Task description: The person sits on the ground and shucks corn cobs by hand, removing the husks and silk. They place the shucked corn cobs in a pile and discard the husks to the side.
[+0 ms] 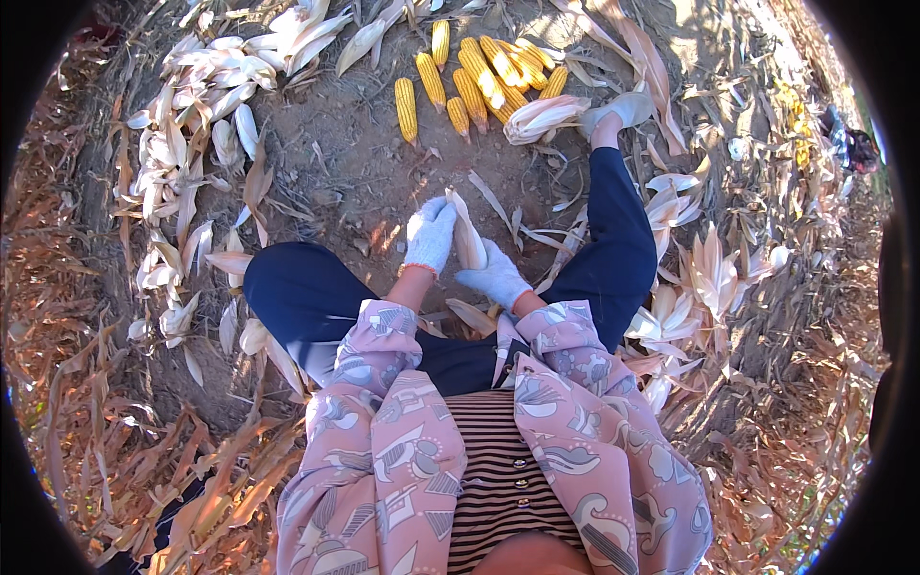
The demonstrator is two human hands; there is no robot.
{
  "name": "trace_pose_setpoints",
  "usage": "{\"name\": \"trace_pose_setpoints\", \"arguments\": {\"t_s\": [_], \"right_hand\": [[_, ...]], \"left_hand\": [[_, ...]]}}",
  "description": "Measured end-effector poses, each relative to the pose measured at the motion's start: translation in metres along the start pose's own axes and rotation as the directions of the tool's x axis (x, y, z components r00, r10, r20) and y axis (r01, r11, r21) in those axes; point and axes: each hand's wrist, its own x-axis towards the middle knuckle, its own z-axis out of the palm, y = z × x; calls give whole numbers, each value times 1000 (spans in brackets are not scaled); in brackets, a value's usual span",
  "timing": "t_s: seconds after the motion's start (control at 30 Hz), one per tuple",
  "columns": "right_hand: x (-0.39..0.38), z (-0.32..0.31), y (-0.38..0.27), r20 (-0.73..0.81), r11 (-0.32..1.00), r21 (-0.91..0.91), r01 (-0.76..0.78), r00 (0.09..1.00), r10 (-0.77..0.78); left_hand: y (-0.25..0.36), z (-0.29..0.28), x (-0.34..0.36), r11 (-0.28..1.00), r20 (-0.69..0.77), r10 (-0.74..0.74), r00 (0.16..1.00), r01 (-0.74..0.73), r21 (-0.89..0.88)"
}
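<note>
Bare soil (331,168) leaves a passage outward from beside the left knee (292,287), between the pale husk heap (192,134) and the yellow cobs (481,77). Those cobs block the way farther ahead; rightward, loose husk strips (491,195), the right leg (618,206) and a closed husk bundle (543,120) crowd the route.

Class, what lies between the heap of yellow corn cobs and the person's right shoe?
In the head view, a pale husk bundle lies between the yellow cobs and the right shoe; whether a cob is inside it cannot be told.
</note>
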Motion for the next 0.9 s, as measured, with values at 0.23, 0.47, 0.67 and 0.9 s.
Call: {"name": "trace_pose_setpoints", "arguments": {"t_s": [0.23,0.47,0.67,0.9], "right_hand": [[-3,7,0,-187,992,-123,-24,982,0],[5,19,12,-368,948,-313,61,912,-180],[15,14,24,-331,853,-471,223,852,-406],[31,4,38,-286,875,-418,242,880,-380]], "left_hand": [[-18,5,4,959,-118,165,979,-131,253],[-20,10,6,889,-105,-205,973,140,-436],[-10,7,6,555,48,-414,909,294,-778],[-12,-5,-1,582,252,-387,887,447,-679]]}}
